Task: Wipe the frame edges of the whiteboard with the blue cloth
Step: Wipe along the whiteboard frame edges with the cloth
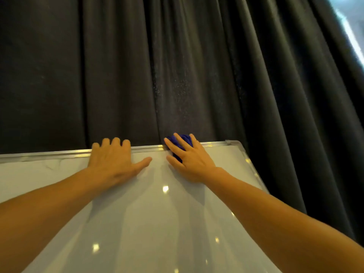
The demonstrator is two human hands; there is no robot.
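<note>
Centrally, a crumpled blue cloth point(182, 140) is pressed to the silver whiteboard frame point(59, 154) under the outspread right hand point(194, 162); the empty left hand point(112, 161) is laid flat.

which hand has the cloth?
The right hand: it presses the blue cloth on the top frame edge. The left hand rests bare on the whiteboard.
</note>
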